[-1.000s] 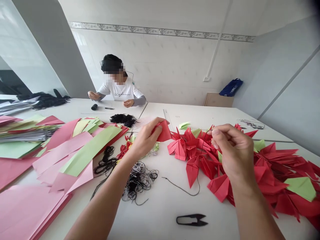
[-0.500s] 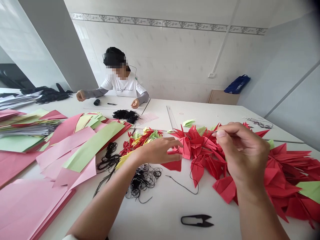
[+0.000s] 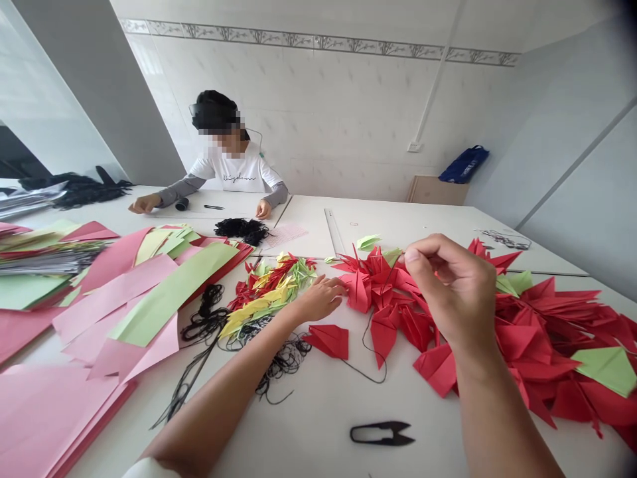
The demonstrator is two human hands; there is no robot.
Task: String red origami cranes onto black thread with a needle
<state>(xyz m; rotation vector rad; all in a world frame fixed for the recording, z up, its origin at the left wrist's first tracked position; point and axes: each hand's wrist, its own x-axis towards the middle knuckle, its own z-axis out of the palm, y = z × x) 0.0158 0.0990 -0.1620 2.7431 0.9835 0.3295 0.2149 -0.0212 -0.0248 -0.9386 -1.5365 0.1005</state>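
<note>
My right hand point(image 3: 455, 292) is raised over the red pile, thumb and forefinger pinched on a black thread point(image 3: 374, 378). That thread hangs down and loops across the table to a loose folded red paper piece point(image 3: 329, 341), which covers its far end. My left hand point(image 3: 322, 297) reaches forward with fingers extended, their tips beside the folded red paper pieces point(image 3: 359, 292); nothing shows in it. Below both hands lie black thread snips point(image 3: 382, 433). Small red, yellow and green folded papers point(image 3: 269, 285) lie left of my left hand, with tangled black thread point(image 3: 283, 362) by my forearm.
Pink and green paper sheets point(image 3: 144, 292) are stacked on the left. A larger heap of folded red paper point(image 3: 542, 332) spreads on the right. Across the table a co-worker point(image 3: 233, 166) sits near black thread bundles point(image 3: 242, 230) and a ruler point(image 3: 334, 232).
My left hand has moved away from the loose red piece toward the red pile. That piece now lies nearer me, over the thread's end. The view has shifted slightly.
</note>
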